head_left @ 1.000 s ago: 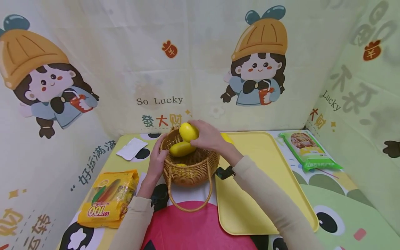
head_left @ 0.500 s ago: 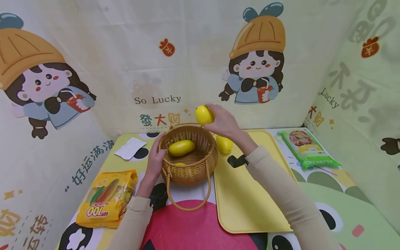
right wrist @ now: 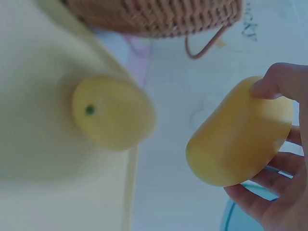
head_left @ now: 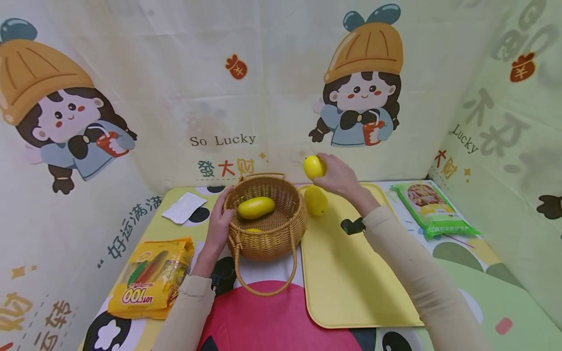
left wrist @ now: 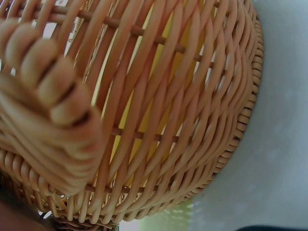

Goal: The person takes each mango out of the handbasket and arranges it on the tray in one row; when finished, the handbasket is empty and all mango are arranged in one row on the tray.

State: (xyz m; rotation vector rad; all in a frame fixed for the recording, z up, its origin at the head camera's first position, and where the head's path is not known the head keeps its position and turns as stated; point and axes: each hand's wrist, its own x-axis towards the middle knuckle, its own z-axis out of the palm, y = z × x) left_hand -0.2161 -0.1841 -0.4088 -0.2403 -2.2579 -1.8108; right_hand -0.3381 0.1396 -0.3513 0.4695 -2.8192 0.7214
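My right hand (head_left: 341,178) holds a yellow mango (head_left: 313,167) above the far left corner of the yellow tray (head_left: 351,278). In the right wrist view, thumb and fingers wrap one end of this held mango (right wrist: 236,137). Below it, a second mango (head_left: 316,201) lies at the tray's left edge, against the wicker basket (head_left: 265,247). Inside the basket rests another mango (head_left: 256,208), and a yellow sliver of one more shows behind the front rim. My left hand (head_left: 218,222) grips the basket's left rim. Yellow shows through the weave in the left wrist view.
The basket's front handle (head_left: 265,294) hangs down toward me. A yellow snack bag (head_left: 151,280) lies at the left, with a white packet (head_left: 184,208) behind it. Right of the tray is a green package (head_left: 434,207). Printed cloth walls (head_left: 281,112) enclose the table.
My right hand has lifted the mango out of the basket and carried it right, over the tray. The left hand stays on the basket rim.
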